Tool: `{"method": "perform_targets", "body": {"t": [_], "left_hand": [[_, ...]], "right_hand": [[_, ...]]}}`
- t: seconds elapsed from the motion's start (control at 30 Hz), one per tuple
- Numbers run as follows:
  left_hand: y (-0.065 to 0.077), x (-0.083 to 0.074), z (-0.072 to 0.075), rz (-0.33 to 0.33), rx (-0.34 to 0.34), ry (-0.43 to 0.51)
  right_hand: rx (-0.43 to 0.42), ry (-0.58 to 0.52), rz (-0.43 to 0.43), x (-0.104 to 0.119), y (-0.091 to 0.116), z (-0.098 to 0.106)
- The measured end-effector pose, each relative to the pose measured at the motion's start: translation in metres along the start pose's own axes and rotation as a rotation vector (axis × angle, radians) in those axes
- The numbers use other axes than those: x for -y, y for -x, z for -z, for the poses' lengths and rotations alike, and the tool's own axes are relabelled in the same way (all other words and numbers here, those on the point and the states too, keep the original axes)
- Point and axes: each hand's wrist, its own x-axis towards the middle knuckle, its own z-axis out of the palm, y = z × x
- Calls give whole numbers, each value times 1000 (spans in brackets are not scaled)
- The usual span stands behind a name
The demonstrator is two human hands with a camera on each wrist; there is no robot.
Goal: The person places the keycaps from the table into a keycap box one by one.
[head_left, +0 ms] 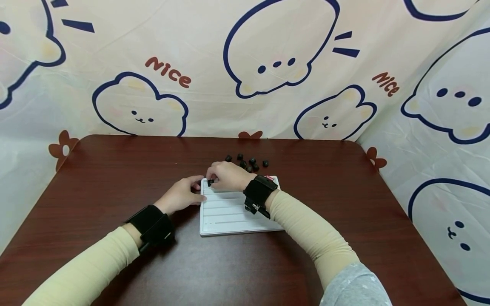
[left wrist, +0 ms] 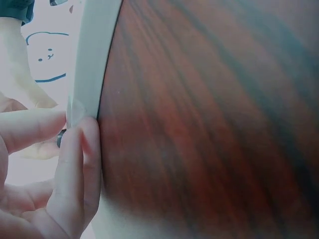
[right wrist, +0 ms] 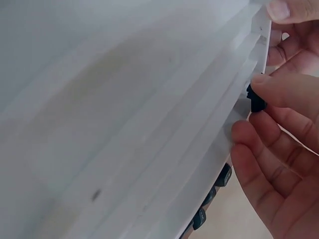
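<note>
A white ridged tray (head_left: 226, 219) with long parallel steps lies on the brown table. My left hand (head_left: 181, 195) grips its left edge near the far corner; the thumb (right wrist: 279, 10) overlaps the rim and the other fingers bend beside it. Over that same corner my right hand (head_left: 229, 176) pinches a small black keycap (right wrist: 256, 99) between thumb and fingers, right at the tray's top step. In the left wrist view the left hand (left wrist: 55, 174) covers most of the keycap.
Several loose black keycaps (head_left: 252, 161) lie on the table (head_left: 153, 157) beyond the tray's far edge. A small red mark (head_left: 269, 177) shows at the tray's far right, partly behind the right wrist. A cartoon-printed cloth (head_left: 206, 114) hangs behind the table.
</note>
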Motion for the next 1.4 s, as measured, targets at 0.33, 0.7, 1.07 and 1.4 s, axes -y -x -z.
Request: {"method": "perform_targets", "body": {"t": [0.33, 0.7, 1.07, 1.4], "left_hand": [[0, -1, 1, -6, 7, 14], [-2, -2, 3, -3, 7, 14], [-2, -1, 3, -10, 2, 5], [-2, 1, 2, 7, -5, 6]], "right_hand": [[-26, 38, -24, 8, -4, -5], [-47, 53, -53, 13, -6, -4], [-41, 35, -79, 15, -6, -5], [-37, 15, -105, 18, -4, -9]]}}
